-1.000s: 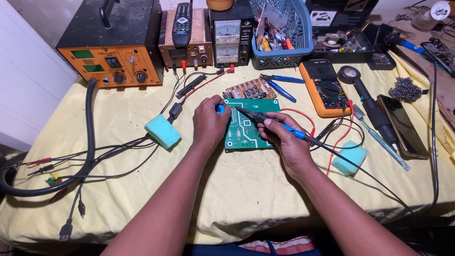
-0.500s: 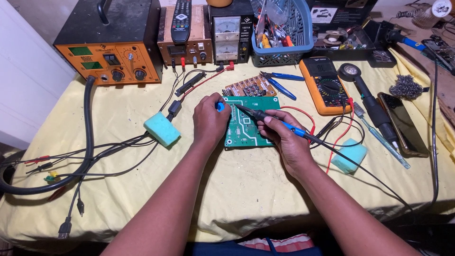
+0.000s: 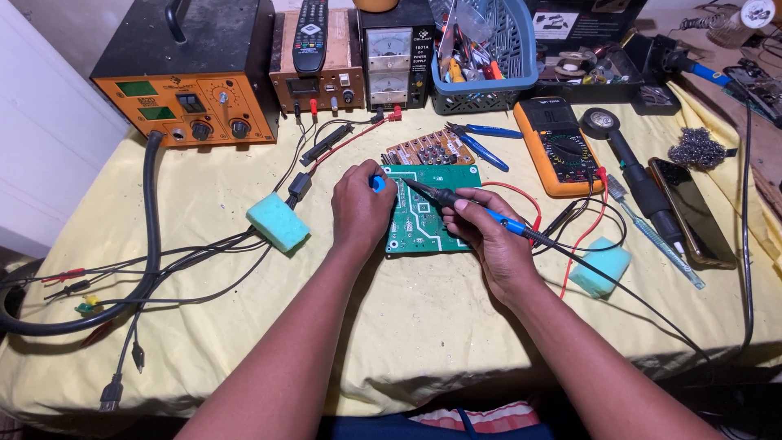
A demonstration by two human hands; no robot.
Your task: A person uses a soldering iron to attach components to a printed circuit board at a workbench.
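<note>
Barely anything has shifted since a second ago: both hands hold the same spots over the board, and the iron's tip stays at the board's top edge.

Now the left hand (image 3: 361, 210) is curled down on the left edge of the green rectangular circuit board (image 3: 429, 212), its grip closed around a small blue tool (image 3: 377, 183) that peeks out between thumb and fingers. The right hand (image 3: 489, 236) is clenched pen-style on the black-and-blue soldering iron (image 3: 464, 204), whose thin dark tip slants toward ten o'clock and lands near the board's upper left corner.

That board lies flat at the centre of the yellow cloth-covered surface (image 3: 423, 326). Just past it at twelve o'clock sits a smaller brown board studded with round components (image 3: 430, 149). At nine o'clock from the board rests a teal sponge block (image 3: 278, 222) amid black cables, and another teal sponge (image 3: 599, 266) lies at three o'clock, by the red lead. An orange handheld multimeter (image 3: 558, 145) sits at two o'clock, with blue-handled pliers (image 3: 481, 140) between it and the brown board. Along the far edge stand an orange-fronted black station box (image 3: 195, 73), a wooden-cased power supply carrying a black remote (image 3: 311, 37), and a blue plastic basket of tools (image 3: 489, 57).
</note>
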